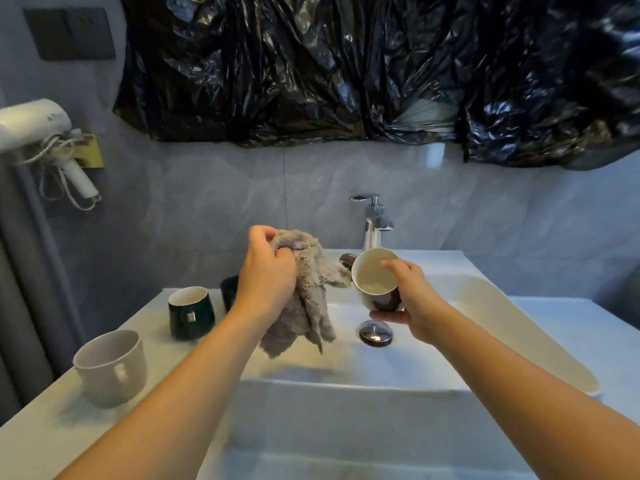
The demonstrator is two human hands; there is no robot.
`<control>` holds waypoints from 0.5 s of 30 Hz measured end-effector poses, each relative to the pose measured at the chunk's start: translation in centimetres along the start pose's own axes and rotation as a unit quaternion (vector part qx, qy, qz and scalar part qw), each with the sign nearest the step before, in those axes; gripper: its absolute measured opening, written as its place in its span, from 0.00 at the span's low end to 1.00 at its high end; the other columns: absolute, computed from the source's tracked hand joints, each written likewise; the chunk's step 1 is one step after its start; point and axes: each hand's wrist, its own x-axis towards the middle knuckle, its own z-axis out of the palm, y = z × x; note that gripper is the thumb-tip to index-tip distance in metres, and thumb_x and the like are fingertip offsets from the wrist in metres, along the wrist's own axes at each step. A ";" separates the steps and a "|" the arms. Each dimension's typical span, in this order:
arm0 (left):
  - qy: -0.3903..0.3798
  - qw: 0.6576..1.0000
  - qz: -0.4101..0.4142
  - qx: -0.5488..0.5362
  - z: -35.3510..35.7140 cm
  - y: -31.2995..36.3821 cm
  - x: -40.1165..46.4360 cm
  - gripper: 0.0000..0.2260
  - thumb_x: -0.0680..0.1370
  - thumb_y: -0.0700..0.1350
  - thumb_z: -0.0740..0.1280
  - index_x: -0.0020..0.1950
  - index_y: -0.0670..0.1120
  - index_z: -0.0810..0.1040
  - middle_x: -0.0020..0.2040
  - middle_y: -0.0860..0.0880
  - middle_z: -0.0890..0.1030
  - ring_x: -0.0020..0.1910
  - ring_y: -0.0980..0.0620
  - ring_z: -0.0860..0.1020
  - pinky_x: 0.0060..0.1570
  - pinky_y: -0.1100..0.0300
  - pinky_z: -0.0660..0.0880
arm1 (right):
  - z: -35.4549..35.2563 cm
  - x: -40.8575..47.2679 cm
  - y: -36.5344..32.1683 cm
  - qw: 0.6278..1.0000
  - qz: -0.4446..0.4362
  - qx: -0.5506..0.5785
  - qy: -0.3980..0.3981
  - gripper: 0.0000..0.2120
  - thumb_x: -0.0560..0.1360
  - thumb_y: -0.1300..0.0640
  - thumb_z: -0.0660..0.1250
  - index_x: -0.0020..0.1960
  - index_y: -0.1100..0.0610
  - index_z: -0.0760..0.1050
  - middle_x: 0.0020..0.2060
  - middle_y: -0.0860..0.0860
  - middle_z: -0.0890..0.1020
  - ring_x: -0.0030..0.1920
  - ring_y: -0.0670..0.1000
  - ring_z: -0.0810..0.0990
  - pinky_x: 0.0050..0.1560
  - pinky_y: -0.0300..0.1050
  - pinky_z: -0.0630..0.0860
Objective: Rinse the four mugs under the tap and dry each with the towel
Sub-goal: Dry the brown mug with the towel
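A grey-tiled bathroom wall, partly hung with crumpled black plastic sheeting (381, 71), backs a white worktop (41, 434) with a wide white rectangular sink basin (519, 327) sunk into it. A chrome tap (374, 220) stands beyond the hands; no water can be seen running.

The left hand (266, 275) grips a bunched, fluffy grey towel (308, 306), which hangs down over the basin. The right hand (408, 299) holds a brown ceramic mug with a cream inside (375, 282), thumb on the rim and fingers curled under the base, tilted so its mouth faces the viewer and the towel. A corner of the towel lies just beside the mug's rim; whether it touches is unclear.

This looks like the drying step for this mug. The next move would likely bring the towel into the mug's mouth and turn it around the inside and outside.

Left of the left hand, a dark green mug with a white inside (191, 317) stands upright on the worktop. A black mug (229, 292) is mostly hidden behind the left wrist. Nearer the viewer, left of the left forearm, a pale grey mug (110, 368) sits close to the worktop's outer edge.

Below the right hand lies the chrome drain plug (375, 332). The basin between and beneath the hands gives open room; the tap spout just behind the held mug is the nearest hard edge. A white hairdryer (38, 133) hangs on the wall far left.
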 end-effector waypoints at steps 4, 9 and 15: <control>0.064 0.976 -0.003 -0.206 3.3 -0.6 1.8 0.10 0.80 0.41 0.63 0.48 0.54 0.64 0.45 0.49 0.70 0.41 0.51 0.70 0.43 0.53 0.68 | -1.2 2.2 1.6 1.000 -0.020 -0.013 -0.008 0.22 0.80 0.49 0.62 0.73 0.49 0.62 0.53 0.52 0.73 0.42 0.56 0.82 0.46 0.57 0.84; -0.018 0.972 0.119 -0.201 7.4 -1.6 2.9 0.11 0.80 0.40 0.64 0.48 0.56 0.66 0.43 0.49 0.73 0.38 0.55 0.72 0.41 0.59 0.72 | -2.0 4.2 3.0 0.999 -0.032 -0.039 -0.009 0.20 0.77 0.45 0.62 0.67 0.49 0.67 0.58 0.55 0.77 0.50 0.55 0.81 0.41 0.53 0.82; -0.236 0.959 0.117 -0.106 10.7 -4.8 1.7 0.19 0.73 0.60 0.70 0.59 0.66 0.65 0.61 0.52 0.76 0.60 0.54 0.77 0.61 0.51 0.76 | -2.4 5.9 3.3 0.998 -0.053 0.000 -0.023 0.26 0.72 0.41 0.63 0.66 0.51 0.71 0.51 0.57 0.82 0.41 0.53 0.81 0.35 0.46 0.79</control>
